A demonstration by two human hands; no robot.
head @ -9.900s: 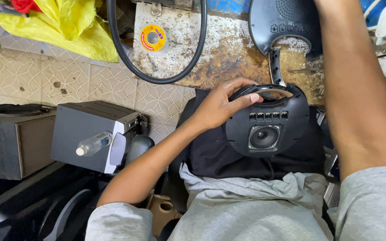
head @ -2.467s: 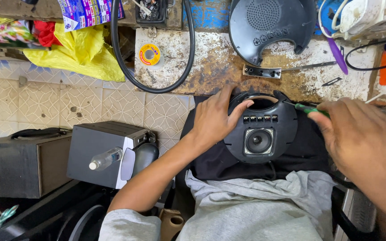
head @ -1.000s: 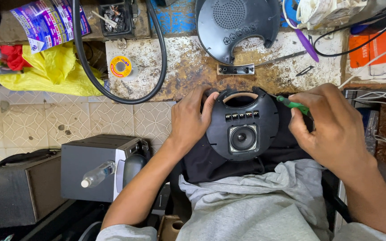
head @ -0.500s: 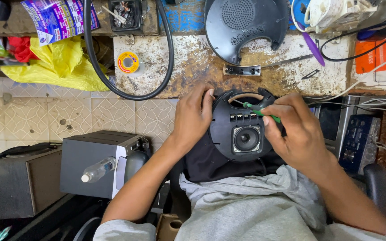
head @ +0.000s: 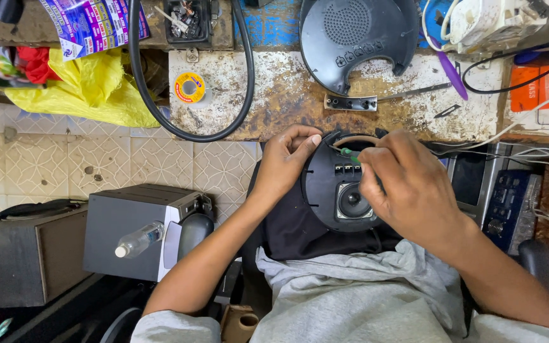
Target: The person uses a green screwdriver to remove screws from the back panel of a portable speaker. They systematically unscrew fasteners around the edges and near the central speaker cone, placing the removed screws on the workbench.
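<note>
A round black speaker unit (head: pixel 332 190) with a small cone and a row of buttons rests on a dark cloth on my lap. My left hand (head: pixel 287 159) grips its upper left rim. Over the unit's right half, my right hand (head: pixel 408 184) is closed around a thin green-handled tool (head: pixel 349 153) whose tip touches the upper rim. The tool's far end is hidden in my fist.
A worn workbench (head: pixel 274 101) carries a black speaker back cover (head: pixel 357 38), a small metal plate (head: pixel 351 103), a solder reel (head: pixel 190 87), a black cable loop (head: pixel 160 121) and wires. A grey box (head: pixel 128 225) with a plastic bottle (head: pixel 138 239) stands on the left.
My right hand has come in from the right with the green tool and now covers the speaker's right half. The left hand keeps its grip on the rim.
</note>
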